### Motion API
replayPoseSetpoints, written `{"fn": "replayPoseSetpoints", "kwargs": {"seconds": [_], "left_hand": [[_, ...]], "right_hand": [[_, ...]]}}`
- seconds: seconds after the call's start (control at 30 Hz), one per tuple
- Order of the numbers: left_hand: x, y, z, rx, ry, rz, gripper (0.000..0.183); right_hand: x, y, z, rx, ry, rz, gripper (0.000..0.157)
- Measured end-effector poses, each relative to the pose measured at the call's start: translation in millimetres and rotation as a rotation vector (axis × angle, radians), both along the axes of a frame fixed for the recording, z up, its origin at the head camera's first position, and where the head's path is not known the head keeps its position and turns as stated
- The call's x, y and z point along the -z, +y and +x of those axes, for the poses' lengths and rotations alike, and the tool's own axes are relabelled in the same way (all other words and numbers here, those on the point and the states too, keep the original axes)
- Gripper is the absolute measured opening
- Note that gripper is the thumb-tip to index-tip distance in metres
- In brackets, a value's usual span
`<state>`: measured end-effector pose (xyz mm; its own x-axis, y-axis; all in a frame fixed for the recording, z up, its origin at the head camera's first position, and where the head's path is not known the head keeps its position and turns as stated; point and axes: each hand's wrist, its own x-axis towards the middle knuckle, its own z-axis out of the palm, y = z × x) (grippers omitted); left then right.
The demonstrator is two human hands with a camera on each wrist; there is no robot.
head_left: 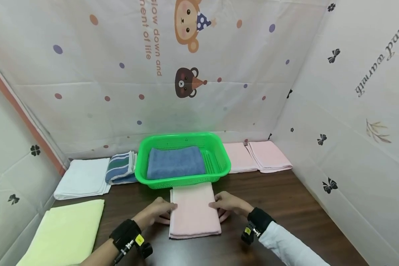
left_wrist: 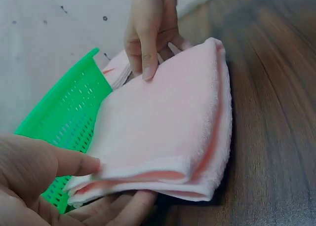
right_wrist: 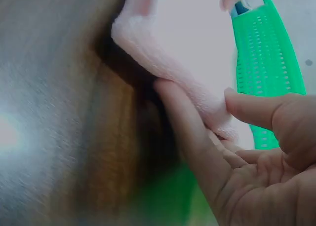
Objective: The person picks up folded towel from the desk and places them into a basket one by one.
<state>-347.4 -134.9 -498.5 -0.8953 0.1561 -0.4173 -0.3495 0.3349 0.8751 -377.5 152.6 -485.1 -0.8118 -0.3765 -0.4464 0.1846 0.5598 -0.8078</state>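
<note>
Head view puts the folded pink towel (head_left: 195, 215) in front of the basket (head_left: 183, 181), its far end at the basket's near rim; we cannot tell whether they touch. Our left hand (head_left: 157, 211) and right hand (head_left: 231, 204) pinch its two sides, thumbs on top, fingers beneath. We judge its folding done, and letting go of it undone; it lies outside the basket, while the blue towel (head_left: 176, 162) is inside, with open mesh to its right. The wall (head_left: 119, 122) limits room behind the basket, the striped towel (head_left: 121, 167) on its left, the pink pair (head_left: 269, 156) on its right. Bare table (head_left: 286, 207) stretches in front.
</note>
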Motion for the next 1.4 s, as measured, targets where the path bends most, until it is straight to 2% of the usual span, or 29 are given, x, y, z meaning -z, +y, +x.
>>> {"fn": "replayPoseSetpoints", "kwargs": {"seconds": [0.17,0.3,0.37,0.5,0.57,0.63,0.7,0.77,0.87,0.97,1.07,1.13,1.27,1.4], "left_hand": [[1.5,-3,-2.9,0.007,-0.007,0.001,0.015],[-8.4,-7,6.3,0.063,-0.045,0.046,0.014],[-18.9,-12,13.7,0.115,-0.062,0.102,0.012],[-51.0,-23,24.2,0.23,-0.069,0.203,0.015],[-68.1,-28,23.0,0.263,-0.05,0.247,0.018],[-85.9,-33,15.9,0.287,-0.013,0.252,0.024],[-103.6,-36,3.2,0.28,0.036,0.215,0.027],[-119.7,-37,-15.2,0.259,0.07,0.151,0.03],[-137.1,-34,-53.8,0.209,0.093,0.072,0.029],[-142.4,-29,-96.2,0.153,0.073,0.034,0.022],[-135.0,-20,-137.3,0.117,0.039,0.02,0.022],[-123.5,-12,-158.8,0.1,-0.003,0.017,0.029],[-96.4,5,-188.8,0.114,-0.108,0.013,0.048],[-76.5,22,-208.7,0.172,-0.179,-0.03,0.049]], "right_hand": [[2.9,3,-3.5,0.01,0.009,-0.056,0.023],[-7.0,6,6.9,-0.025,0.008,-0.108,0.024],[-18.8,8,16.4,-0.053,0.006,-0.143,0.024],[-46.7,11,27.7,-0.099,0.026,-0.187,0.023],[-61.1,10,26.9,-0.105,0.056,-0.188,0.023],[-74.7,7,19.9,-0.096,0.091,-0.185,0.024],[-87.7,3,6.6,-0.065,0.117,-0.174,0.029],[-101.0,-1,-11.0,-0.035,0.134,-0.159,0.035],[-121.2,-8,-45.9,-0.011,0.17,-0.089,0.045],[-134.5,-13,-83.7,-0.004,0.188,-0.015,0.047],[-135.7,-17,-122.6,0.015,0.167,0.057,0.038],[-130.1,-21,-143.7,0.038,0.148,0.116,0.029],[-109.9,-29,-175.0,0.069,0.154,0.347,0.024],[-94.4,-39,-190.2,0.05,0.228,0.686,0.022]]}}
